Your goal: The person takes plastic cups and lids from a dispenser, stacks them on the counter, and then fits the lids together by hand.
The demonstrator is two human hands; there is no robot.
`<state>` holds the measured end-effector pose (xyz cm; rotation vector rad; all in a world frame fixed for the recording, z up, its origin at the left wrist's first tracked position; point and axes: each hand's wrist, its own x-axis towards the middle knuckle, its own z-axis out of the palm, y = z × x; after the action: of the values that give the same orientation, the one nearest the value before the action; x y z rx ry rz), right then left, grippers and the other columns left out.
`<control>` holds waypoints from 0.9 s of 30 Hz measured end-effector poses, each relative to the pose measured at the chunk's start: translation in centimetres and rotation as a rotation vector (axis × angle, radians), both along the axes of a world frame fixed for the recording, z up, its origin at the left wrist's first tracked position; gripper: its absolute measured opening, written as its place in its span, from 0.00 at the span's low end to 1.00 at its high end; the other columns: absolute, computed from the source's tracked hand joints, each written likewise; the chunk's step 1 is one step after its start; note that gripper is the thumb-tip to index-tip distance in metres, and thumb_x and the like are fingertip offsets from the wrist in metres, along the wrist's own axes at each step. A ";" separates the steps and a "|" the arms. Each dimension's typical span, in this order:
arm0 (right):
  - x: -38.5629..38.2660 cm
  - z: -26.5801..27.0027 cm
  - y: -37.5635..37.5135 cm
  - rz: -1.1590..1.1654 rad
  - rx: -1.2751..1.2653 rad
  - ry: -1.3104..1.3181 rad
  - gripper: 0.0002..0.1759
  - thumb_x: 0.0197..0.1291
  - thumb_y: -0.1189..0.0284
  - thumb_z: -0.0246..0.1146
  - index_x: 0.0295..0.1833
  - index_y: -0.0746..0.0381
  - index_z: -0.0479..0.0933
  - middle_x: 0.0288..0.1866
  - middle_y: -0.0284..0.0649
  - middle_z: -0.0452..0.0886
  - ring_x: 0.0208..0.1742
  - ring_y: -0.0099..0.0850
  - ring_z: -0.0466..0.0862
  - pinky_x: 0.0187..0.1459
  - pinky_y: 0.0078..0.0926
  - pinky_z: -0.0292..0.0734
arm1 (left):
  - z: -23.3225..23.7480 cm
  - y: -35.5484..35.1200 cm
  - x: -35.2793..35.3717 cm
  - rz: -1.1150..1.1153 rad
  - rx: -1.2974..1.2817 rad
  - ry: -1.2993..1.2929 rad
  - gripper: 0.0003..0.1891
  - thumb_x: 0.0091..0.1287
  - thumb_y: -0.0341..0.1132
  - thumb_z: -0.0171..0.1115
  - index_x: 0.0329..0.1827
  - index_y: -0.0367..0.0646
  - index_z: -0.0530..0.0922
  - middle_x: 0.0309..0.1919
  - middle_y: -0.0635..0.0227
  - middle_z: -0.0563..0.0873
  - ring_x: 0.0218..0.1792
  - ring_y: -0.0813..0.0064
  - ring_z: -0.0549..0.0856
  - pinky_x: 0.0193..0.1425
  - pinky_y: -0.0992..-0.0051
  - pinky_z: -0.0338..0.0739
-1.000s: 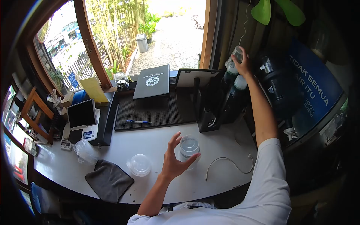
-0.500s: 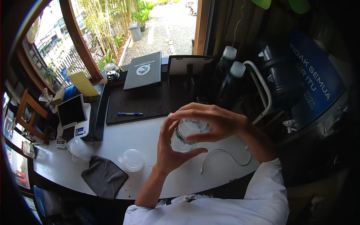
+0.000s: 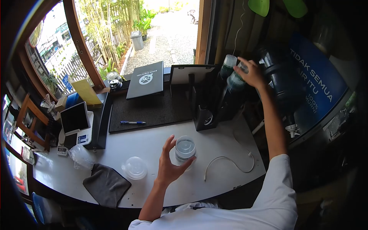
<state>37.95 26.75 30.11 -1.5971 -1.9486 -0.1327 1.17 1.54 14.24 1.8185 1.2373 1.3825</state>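
Note:
On the white counter, a clear plastic cup (image 3: 185, 147) stands within the curve of my left hand (image 3: 171, 166). The thumb lies against its near right side and the fingers are at its left. My right hand (image 3: 251, 74) is stretched out to the far right, its thumb and fingers round the top of a stack of clear plastic cups with green print (image 3: 235, 81) in a black holder. Part of that stack is hidden by the hand. A second cup stack (image 3: 229, 63) rises just left of it. A round clear plastic lid (image 3: 135, 168) lies left of my left hand.
A grey cloth (image 3: 107, 186) and a crumpled plastic bag (image 3: 80, 156) lie at the left, near a tablet (image 3: 75, 118). A white cable (image 3: 226, 158) curls at the right. Behind are a black mat (image 3: 153, 111) with a blue pen (image 3: 132, 122) and a dark menu folder (image 3: 143, 86).
My right hand has left the cup in front of me and moved up and right to the cup stack. My left hand stays by the cup, which sits slightly lower in view.

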 end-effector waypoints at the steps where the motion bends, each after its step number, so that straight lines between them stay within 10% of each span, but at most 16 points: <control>1: -0.7 -1.1 -0.5 -0.089 0.152 -0.159 0.39 0.61 0.40 0.67 0.73 0.47 0.74 0.65 0.53 0.75 0.66 0.50 0.79 0.65 0.45 0.76 | 0.4 0.1 0.0 -0.003 0.042 -0.025 0.57 0.51 0.40 0.86 0.81 0.49 0.54 0.61 0.51 0.82 0.65 0.55 0.82 0.73 0.53 0.72; 4: -5.4 -0.4 -4.6 0.061 0.360 -0.091 0.45 0.60 0.39 0.68 0.78 0.48 0.67 0.71 0.53 0.70 0.72 0.52 0.73 0.66 0.50 0.74 | 2.8 0.8 0.0 -0.002 0.158 -0.080 0.57 0.50 0.34 0.86 0.80 0.45 0.54 0.61 0.52 0.82 0.63 0.59 0.82 0.72 0.56 0.73; 8: -14.0 0.1 -15.8 0.918 -0.277 0.263 0.47 0.60 0.43 0.71 0.79 0.51 0.62 0.71 0.54 0.72 0.63 0.50 0.82 0.60 0.46 0.81 | 5.2 1.3 0.4 -0.048 0.240 -0.097 0.59 0.49 0.32 0.86 0.81 0.43 0.53 0.64 0.50 0.78 0.66 0.58 0.80 0.73 0.56 0.72; 13: -15.7 -1.3 -16.7 1.012 -0.062 0.167 0.50 0.55 0.51 0.78 0.78 0.56 0.61 0.71 0.51 0.75 0.69 0.45 0.79 0.68 0.45 0.76 | 4.6 0.6 0.5 0.014 0.324 -0.011 0.69 0.43 0.42 0.90 0.83 0.46 0.47 0.77 0.50 0.63 0.72 0.52 0.74 0.78 0.51 0.65; 16: -11.7 4.0 -13.5 0.582 0.346 0.226 0.42 0.59 0.51 0.76 0.73 0.57 0.68 0.63 0.50 0.81 0.61 0.42 0.85 0.61 0.40 0.81 | 2.8 -0.4 -0.4 0.047 0.143 0.109 0.70 0.44 0.47 0.89 0.84 0.49 0.44 0.75 0.47 0.67 0.73 0.48 0.73 0.77 0.48 0.66; 23: -1.5 3.4 -1.3 0.052 0.380 0.123 0.42 0.60 0.46 0.73 0.73 0.57 0.70 0.47 0.49 0.87 0.52 0.48 0.88 0.57 0.40 0.81 | -1.1 -1.0 -0.5 -0.014 -0.108 0.054 0.60 0.52 0.44 0.85 0.83 0.53 0.50 0.61 0.47 0.81 0.65 0.48 0.81 0.70 0.46 0.75; 27: -1.7 -0.1 -1.5 -0.126 0.089 0.022 0.46 0.58 0.42 0.72 0.74 0.57 0.67 0.63 0.53 0.80 0.64 0.54 0.81 0.64 0.47 0.76 | 1.7 -0.3 -0.4 0.010 -0.015 0.010 0.58 0.51 0.42 0.86 0.81 0.49 0.53 0.59 0.48 0.84 0.64 0.51 0.82 0.73 0.51 0.73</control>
<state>36.23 25.26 29.98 -1.6560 -1.8001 -0.2485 0.80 1.23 15.93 1.8130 1.2600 1.3675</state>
